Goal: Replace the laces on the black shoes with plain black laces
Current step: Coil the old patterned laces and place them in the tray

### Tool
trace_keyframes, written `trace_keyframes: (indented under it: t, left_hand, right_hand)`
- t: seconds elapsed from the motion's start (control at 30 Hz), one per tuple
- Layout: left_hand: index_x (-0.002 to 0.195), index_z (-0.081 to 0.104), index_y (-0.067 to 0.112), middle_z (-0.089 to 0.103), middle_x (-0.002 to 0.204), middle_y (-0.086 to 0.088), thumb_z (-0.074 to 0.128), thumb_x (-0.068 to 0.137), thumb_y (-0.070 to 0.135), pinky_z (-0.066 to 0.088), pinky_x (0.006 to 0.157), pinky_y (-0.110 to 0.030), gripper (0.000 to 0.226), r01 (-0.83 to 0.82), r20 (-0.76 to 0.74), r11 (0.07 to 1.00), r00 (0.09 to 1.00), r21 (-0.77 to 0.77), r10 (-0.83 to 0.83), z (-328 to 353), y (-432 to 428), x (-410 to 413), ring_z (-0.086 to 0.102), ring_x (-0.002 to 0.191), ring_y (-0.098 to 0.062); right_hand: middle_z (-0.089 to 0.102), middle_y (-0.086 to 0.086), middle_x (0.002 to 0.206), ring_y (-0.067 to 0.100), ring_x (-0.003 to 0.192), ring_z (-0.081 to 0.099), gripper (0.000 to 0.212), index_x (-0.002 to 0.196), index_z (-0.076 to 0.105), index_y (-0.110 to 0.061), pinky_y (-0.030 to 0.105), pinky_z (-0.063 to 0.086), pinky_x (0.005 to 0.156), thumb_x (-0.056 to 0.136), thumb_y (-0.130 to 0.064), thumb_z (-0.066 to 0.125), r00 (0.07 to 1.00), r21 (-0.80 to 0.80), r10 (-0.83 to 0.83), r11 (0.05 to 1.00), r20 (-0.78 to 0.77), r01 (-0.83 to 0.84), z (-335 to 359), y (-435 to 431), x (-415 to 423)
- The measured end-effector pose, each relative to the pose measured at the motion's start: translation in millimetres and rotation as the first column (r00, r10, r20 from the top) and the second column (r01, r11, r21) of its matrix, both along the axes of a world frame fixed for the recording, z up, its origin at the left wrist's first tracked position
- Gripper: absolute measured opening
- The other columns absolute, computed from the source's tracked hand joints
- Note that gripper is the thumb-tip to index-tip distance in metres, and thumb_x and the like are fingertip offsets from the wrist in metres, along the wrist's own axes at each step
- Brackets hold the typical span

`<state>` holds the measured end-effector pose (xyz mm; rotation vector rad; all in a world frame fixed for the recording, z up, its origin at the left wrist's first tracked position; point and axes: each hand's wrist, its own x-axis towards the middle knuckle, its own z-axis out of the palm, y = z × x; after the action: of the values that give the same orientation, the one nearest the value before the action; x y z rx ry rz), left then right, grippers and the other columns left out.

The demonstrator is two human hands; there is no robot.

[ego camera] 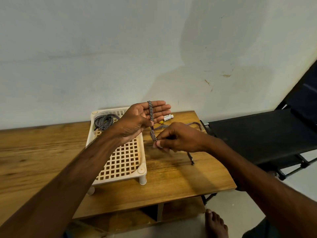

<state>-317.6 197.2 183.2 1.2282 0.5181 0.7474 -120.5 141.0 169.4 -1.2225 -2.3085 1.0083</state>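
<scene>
A black-and-white patterned lace [151, 110] runs over the straight fingers of my left hand [142, 121], whose thumb pins it at the palm. From there it drops to my right hand [176, 140], which pinches it between thumb and fingertips just above the table. The rest of this lace loops behind my right hand, and its frayed end [191, 158] hangs over the table. A second patterned lace [103, 121] lies coiled in the far corner of the cream lattice tray [123, 162]. No black shoes or plain black laces are in view.
The tray stands on short legs on a wooden table [171, 182] against a pale wall. A white tube and a small yellow object [167, 118] lie behind my hands. A black folding cot [253, 138] stands to the right. A bare foot [216, 224] shows below the table edge.
</scene>
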Motion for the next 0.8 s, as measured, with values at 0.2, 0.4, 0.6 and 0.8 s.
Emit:
trace_keyframes:
  t: [0.2,0.4,0.6,0.8]
  left_hand:
    - [0.132,0.059,0.0,0.073,0.122,-0.012,0.046,0.085,-0.029,0.059,0.092,-0.027,0.057,-0.059,-0.299,0.979,0.947,0.194,0.116,-3.7,-1.6,5.9,0.071,0.112,-0.021]
    - [0.105,0.068,-0.009,0.066,0.072,-0.014,0.036,0.082,-0.008,0.04,0.047,-0.022,0.039,-0.014,-0.339,0.99,0.939,0.138,0.06,-3.6,-12.2,19.8,0.047,0.05,-0.016]
    - [0.1,0.073,-0.004,0.042,0.067,-0.009,0.037,0.105,0.013,0.024,0.052,-0.027,0.041,0.069,-0.368,0.997,0.928,0.041,-0.049,-6.7,-5.5,18.2,0.031,0.053,-0.012]
    - [0.117,0.068,-0.002,0.049,0.075,0.002,0.042,0.108,0.012,0.043,0.056,-0.018,0.031,0.231,-0.017,0.955,0.971,-0.184,-0.238,-0.1,-7.4,8.6,0.045,0.06,-0.007]
  right_hand:
    - [0.074,0.002,0.081,0.011,0.068,0.065,0.018,0.103,0.079,-0.012,0.021,0.051,0.058,0.101,-0.018,0.062,0.995,0.026,-0.087,0.996,-0.046,0.089,21.0,0.5,14.6]
    - [0.073,-0.003,0.08,0.015,0.075,0.067,0.017,0.096,0.078,-0.015,0.038,0.055,0.066,0.101,-0.019,0.062,0.945,0.192,-0.275,0.932,-0.177,0.308,30.9,3.8,28.8]
    - [0.074,-0.013,0.084,0.005,0.08,0.069,0.015,0.103,0.079,-0.019,0.024,0.055,0.071,0.097,-0.029,0.07,0.906,0.318,-0.365,0.851,-0.217,0.419,18.8,6.9,25.3]
    - [0.076,-0.004,0.088,0.011,0.078,0.068,0.018,0.108,0.078,-0.017,0.034,0.057,0.073,0.101,-0.022,0.062,0.918,0.325,-0.37,0.858,-0.144,0.397,7.2,10.0,19.1]
